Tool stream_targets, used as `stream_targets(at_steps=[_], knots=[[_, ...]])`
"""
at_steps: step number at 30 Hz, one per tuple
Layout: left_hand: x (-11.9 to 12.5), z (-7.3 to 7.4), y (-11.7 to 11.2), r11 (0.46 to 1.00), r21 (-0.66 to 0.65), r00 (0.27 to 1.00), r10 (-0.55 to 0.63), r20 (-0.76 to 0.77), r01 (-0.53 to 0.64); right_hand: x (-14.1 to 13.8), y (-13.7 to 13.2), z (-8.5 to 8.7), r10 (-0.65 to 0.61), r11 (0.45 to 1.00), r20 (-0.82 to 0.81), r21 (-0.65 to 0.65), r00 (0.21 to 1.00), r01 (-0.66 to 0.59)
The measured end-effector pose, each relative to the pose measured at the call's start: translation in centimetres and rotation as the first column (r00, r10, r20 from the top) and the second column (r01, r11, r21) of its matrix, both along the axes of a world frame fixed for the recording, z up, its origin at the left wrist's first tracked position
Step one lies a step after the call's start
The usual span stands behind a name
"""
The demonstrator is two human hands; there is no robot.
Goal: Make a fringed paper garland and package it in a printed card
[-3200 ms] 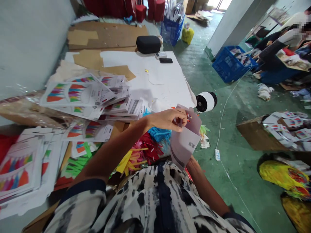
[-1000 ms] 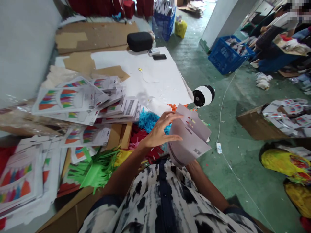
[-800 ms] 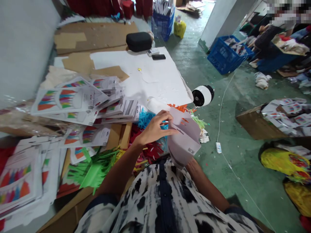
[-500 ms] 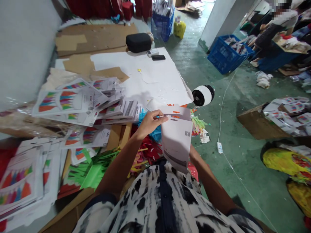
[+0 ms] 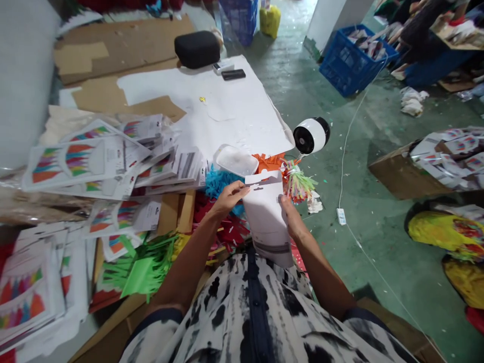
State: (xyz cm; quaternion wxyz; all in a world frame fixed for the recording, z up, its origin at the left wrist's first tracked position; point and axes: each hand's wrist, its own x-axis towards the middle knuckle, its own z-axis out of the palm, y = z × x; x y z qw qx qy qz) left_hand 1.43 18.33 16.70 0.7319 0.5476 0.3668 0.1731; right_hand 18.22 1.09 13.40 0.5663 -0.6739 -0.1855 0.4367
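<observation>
Both my hands grip a folded white card sleeve (image 5: 266,217) with a punched hang tab at its top. My left hand (image 5: 229,197) pinches its left edge, and my right hand (image 5: 293,219) presses its right side. Just beyond the card lie a white plastic tray (image 5: 236,161), orange paper fringe (image 5: 266,162) and a multicoloured paper tassel bundle (image 5: 297,182). Blue paper fringe (image 5: 221,184) sits beside my left hand. Stacks of printed cards with rainbow fringe designs (image 5: 113,161) spread to the left, and green paper fringe (image 5: 136,272) lies below them.
A white sheet (image 5: 204,106) on cardboard holds a black case (image 5: 197,49) and a phone (image 5: 233,74). A round white fan (image 5: 312,135) stands at its corner. On the green floor are a blue crate (image 5: 351,60), a card-filled box (image 5: 408,171) and a power strip (image 5: 341,217). A co-worker's arm (image 5: 423,15) shows top right.
The card has gone from spread open to nearly flat and upright. My right hand has come from beneath it onto its right side. The whole scene sits slightly higher in view.
</observation>
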Motion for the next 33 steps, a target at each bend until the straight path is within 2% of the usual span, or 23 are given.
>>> stream_targets(at_steps=[3,7,10,16,20,24,29,33], knots=[[-0.1,-0.1,-0.2,0.999,-0.035,0.999,0.040,0.014,-0.040,0.1,0.7,-0.1,0.004,0.999,0.020,0.034,1.000,-0.004],[0.4,-0.7,-1.2,0.978,-0.140,0.979,0.170,0.109,-0.154,0.3,1.3,-0.1,-0.044,0.997,0.122,0.066,0.992,0.036],[0.6,-1.6,-2.7,0.971,-0.180,0.970,0.187,0.152,-0.159,0.7,1.2,-0.4,-0.067,0.996,0.191,0.064,0.979,0.055],[1.0,-2.4,-5.3,0.966,-0.163,0.967,0.224,0.124,-0.202,2.3,0.7,-0.7,-0.067,0.996,0.225,0.077,0.972,0.050],[1.0,-2.3,-4.9,0.957,-0.129,0.955,0.274,0.117,-0.259,2.8,0.3,-0.4,0.008,0.997,0.204,0.078,0.979,-0.025],[0.5,-2.3,-4.4,0.944,-0.099,0.941,0.325,0.096,-0.315,1.7,-0.7,-0.2,0.074,0.992,0.155,0.086,0.985,-0.088],[0.2,-2.2,-5.0,0.932,-0.073,0.929,0.361,0.087,-0.355,-0.3,-1.3,-1.1,-0.037,0.995,0.140,0.095,0.989,0.024],[0.5,-2.0,-6.0,0.915,-0.093,0.910,0.400,0.104,-0.392,-0.3,-0.9,-1.5,-0.102,0.991,0.195,0.104,0.975,0.083]])
